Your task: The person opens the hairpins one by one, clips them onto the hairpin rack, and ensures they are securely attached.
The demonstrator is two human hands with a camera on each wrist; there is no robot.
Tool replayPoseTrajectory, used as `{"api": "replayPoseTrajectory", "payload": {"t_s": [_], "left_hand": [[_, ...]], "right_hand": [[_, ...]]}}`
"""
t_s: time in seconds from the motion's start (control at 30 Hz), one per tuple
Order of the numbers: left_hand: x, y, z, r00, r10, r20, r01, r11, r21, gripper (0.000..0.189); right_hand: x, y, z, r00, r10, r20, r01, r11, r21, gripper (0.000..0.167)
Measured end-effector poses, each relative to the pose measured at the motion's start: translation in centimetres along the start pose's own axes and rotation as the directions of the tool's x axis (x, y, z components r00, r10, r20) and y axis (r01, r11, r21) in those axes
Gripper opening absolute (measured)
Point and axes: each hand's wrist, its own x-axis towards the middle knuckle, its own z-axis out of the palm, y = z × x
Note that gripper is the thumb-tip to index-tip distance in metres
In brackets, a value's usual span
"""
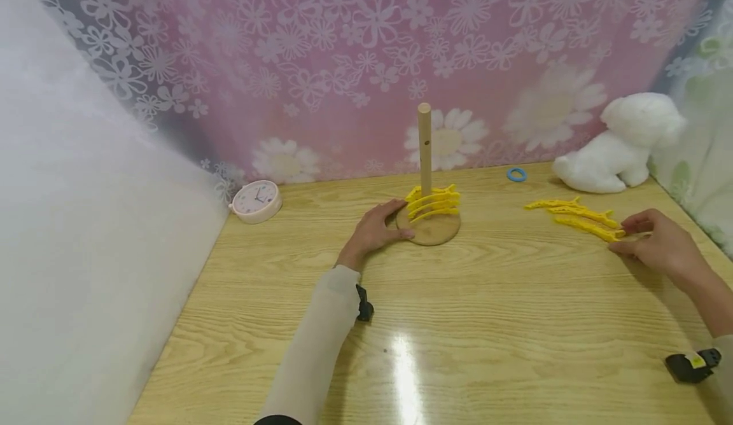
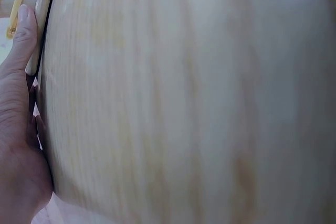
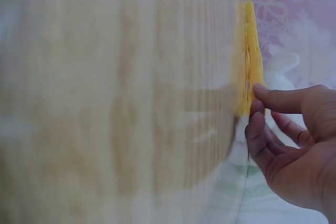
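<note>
A round wooden base [image 1: 433, 235] with an upright wooden post [image 1: 425, 151] stands mid-table. Several curved yellow plastic pieces [image 1: 435, 211] are stacked low around the post. My left hand [image 1: 372, 231] grips the base's left edge, thumb on top, its fingers partly hidden behind the rim. To the right, three similar yellow pieces with forked ends lie side by side. My right hand [image 1: 664, 243] pinches the right end of the nearest yellow piece [image 1: 585, 226] between thumb and fingertips. In the right wrist view that yellow piece [image 3: 254, 51] lies along the tabletop.
At the back of the table are a blue ring [image 1: 516, 174] and a white plush toy [image 1: 621, 142]. A pink round clock [image 1: 256, 201] lies at the back left. A flowered pink curtain [image 1: 343, 75] hangs behind the table's rear edge.
</note>
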Motion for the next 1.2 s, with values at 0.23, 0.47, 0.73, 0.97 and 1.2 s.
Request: {"api": "replayPoseTrajectory", "payload": {"t_s": [0.23,0.47,0.73,0.97,1.2], "left_hand": [[-0.1,0.1,0.2,1.0,-0.015,0.004,0.015,1.0,0.011,0.084],[-0.4,-0.2,0.4,1.0,0.008,0.0,-0.008,1.0,0.003,0.085],[0.0,-0.3,0.1,0.999,0.046,-0.024,-0.045,0.999,0.022,0.085],[0.1,-0.2,0.0,0.999,0.022,-0.029,-0.021,1.0,0.015,0.086],[0.1,-0.1,0.1,1.0,0.02,-0.011,-0.02,0.999,0.026,0.085]], "right_hand": [[-0.7,-1.4,0.2,0.994,-0.108,-0.019,0.108,0.994,-0.002,0.046],[-0.3,-2.8,1.0,0.984,-0.175,-0.04,0.176,0.984,0.023,0.034],[0.4,-5.1,0.5,0.961,-0.249,-0.123,0.261,0.96,0.1,0.032],[1.0,-7.8,0.5,0.956,-0.232,-0.181,0.26,0.953,0.155,0.031],[1.8,-10.5,1.4,0.938,-0.265,-0.222,0.296,0.948,0.118,0.024]]}}
